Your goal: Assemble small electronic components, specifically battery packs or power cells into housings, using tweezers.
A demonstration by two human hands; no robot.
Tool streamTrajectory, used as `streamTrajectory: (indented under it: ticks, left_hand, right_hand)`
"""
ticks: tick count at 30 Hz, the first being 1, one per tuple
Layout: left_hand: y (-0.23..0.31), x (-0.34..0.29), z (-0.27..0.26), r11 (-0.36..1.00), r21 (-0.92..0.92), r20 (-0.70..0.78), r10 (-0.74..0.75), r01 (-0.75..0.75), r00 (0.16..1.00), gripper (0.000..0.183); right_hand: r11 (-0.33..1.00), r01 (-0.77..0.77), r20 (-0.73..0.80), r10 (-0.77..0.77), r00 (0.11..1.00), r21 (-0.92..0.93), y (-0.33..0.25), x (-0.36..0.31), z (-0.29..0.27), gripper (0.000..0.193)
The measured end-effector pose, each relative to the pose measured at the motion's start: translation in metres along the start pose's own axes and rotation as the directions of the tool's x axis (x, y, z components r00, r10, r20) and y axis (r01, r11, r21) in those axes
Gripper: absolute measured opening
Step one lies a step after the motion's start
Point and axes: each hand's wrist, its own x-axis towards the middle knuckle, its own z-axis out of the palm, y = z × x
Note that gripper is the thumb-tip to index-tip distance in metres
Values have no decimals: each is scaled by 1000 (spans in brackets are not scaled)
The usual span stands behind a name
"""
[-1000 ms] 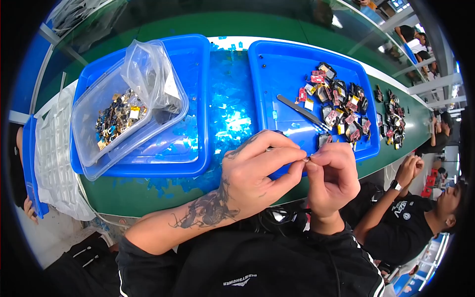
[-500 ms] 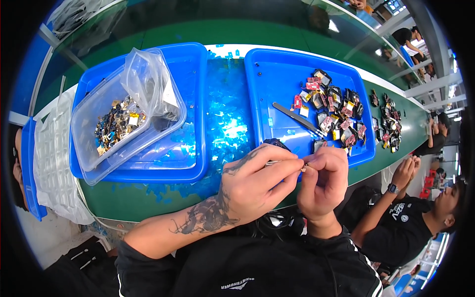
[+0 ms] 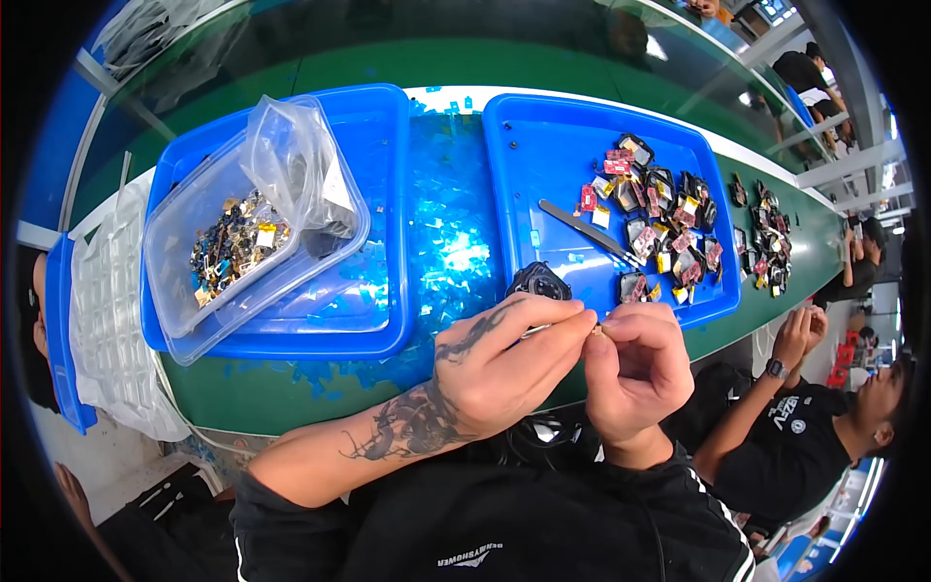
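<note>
My left hand and my right hand meet fingertip to fingertip over the near edge of the green bench, pinching one tiny pale part between them. Just beyond the left fingers lies a small black round piece. The right blue tray holds a pile of small black, red and yellow parts and grey tweezers. The left blue tray carries a clear plastic box with small gold and blue parts and a crumpled clear bag.
Blue film scraps litter the bench between the trays. White gridded trays lie at the left. More small parts sit on the bench at the right, where a person in black sits with raised hands.
Both hands have stayed joined at the fingertips and have drifted slightly down and right relative to the trays. The black round piece now shows beyond the left fingers.
</note>
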Motion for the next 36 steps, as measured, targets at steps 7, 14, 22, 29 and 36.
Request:
streamTrajectory:
  ticks: [7, 14, 22, 29, 36]
  left_hand:
    - [1, 2, 1, 1000, -3, 21, -9, 9, 1000, 28]
    - [1, 1, -1, 1000, 3, 50, 6, -6, 999, 28]
    - [-3, 1, -2, 997, -20, 75, 77, -76, 994, 29]
    - [1, 3, 1, 998, -55, 54, 38, -35, 998, 27]
    - [4, 3, -1, 999, -37, 89, -15, 18, 996, 27]
  right_hand:
    - [992, 100, 48, -96, 994, -79, 6, 7, -6, 18]
    - [970, 213, 91, -203, 975, -117, 7, 12, -12, 20]
    - [940, 292, 125, -273, 954, -177, 5, 14, -14, 24]
    - [921, 344, 169, -315, 934, -182, 6, 18, -16, 26]
    - [878, 419, 218, -373, 902, -231, 7, 21, -22, 28]
